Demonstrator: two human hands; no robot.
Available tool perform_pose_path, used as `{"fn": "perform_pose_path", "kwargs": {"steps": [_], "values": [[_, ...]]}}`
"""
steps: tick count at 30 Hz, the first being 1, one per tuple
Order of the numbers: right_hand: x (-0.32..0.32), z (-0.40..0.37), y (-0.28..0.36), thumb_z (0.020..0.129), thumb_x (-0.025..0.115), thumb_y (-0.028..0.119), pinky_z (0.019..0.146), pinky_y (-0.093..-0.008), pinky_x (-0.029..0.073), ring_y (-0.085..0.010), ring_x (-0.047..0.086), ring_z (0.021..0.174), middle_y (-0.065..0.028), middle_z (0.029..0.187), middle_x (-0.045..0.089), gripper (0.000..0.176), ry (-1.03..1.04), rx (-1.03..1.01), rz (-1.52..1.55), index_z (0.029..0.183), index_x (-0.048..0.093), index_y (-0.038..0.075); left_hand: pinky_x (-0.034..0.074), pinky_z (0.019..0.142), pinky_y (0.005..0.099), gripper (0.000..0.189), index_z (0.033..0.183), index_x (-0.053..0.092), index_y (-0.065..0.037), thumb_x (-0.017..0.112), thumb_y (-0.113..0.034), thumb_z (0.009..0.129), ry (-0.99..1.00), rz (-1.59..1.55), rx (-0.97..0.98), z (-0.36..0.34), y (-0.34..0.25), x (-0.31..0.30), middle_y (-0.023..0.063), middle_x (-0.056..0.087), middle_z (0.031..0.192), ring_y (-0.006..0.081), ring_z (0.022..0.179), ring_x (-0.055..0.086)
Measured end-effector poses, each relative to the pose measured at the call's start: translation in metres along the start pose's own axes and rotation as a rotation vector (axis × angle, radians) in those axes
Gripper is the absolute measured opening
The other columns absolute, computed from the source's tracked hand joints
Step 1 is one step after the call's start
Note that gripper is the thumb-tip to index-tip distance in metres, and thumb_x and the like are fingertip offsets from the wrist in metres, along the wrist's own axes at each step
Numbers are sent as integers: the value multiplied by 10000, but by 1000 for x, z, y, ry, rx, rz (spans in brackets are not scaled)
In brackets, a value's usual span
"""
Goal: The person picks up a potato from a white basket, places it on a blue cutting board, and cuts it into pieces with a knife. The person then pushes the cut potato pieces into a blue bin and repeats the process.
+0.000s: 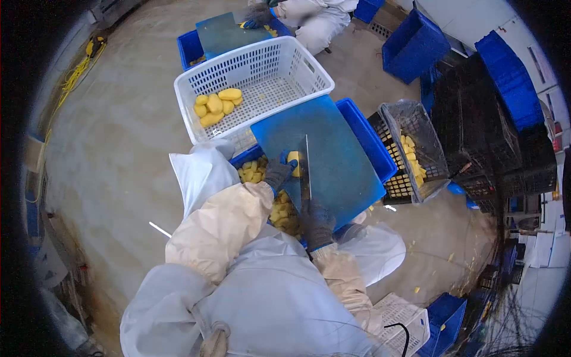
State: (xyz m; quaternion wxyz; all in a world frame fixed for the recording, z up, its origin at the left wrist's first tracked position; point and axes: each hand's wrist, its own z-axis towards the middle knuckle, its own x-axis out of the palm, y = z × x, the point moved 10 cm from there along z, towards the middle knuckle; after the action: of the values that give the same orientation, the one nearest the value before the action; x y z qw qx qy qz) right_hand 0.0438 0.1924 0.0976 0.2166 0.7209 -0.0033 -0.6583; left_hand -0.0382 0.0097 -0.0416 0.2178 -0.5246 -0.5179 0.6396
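Note:
My left hand (277, 174), in a dark glove, presses a yellow peeled piece (294, 157) onto the blue cutting board (339, 154). My right hand (316, 222), also gloved, grips the handle of a long knife (306, 169) whose blade lies against the yellow piece. The board rests across a blue crate (372, 143). Cut yellow chunks (254, 172) fill the crate below the board's left edge. A white basket (262, 71) beyond the board holds several whole yellow pieces (217, 106).
A dark mesh basket (413, 128) with yellow sticks tilts at the right. Black crates (493, 137) and blue crates (413, 44) stand beyond it. Another person (315, 18) in white crouches at the top by a blue board. A white crate (404, 318) sits near my right knee.

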Motion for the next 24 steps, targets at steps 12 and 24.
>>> {"fn": "perform_pose_path", "kwargs": {"steps": [12,24], "values": [[25,31,7,843,465,230,645,-442,484,-333,619,764,-156,816,624,222,216,-35,6,942,561,57,439,848,407,511,1165,523,-51,637,-326,749,-53,134,96,-5,-38,-23,200,581,1083,372,1009,540],[40,48,11,837,468,227,590,-461,453,-321,595,694,-119,758,569,210,86,-165,-28,950,574,84,452,779,454,504,1167,501,-81,629,-346,758,30,100,78,-7,-43,-16,244,596,980,413,910,564]]}}
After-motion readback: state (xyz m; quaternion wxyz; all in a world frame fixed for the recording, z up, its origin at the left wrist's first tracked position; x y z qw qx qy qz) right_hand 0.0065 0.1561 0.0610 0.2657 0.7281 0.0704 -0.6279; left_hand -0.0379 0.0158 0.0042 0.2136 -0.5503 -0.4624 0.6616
